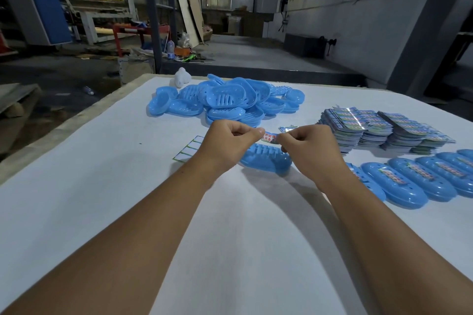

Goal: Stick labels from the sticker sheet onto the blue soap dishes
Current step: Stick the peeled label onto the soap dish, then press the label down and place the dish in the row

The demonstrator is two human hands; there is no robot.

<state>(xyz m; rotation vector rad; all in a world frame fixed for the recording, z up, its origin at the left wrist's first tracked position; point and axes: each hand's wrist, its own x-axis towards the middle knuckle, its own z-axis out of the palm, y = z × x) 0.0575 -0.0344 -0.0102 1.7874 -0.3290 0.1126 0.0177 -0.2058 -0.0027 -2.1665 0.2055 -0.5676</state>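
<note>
Both hands hold one label (269,137) stretched between them: left hand (227,146) fingers pinch its left end, right hand (311,149) fingers its right, just above a blue soap dish (266,160) on the table (102,186).

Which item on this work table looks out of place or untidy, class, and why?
Nothing looks damaged or spilled. The unlabelled blue soap dishes lie in a jumbled heap, unlike the neat labelled row at right. A white object at the table's far edge seems unrelated; what it is cannot be told.
</note>
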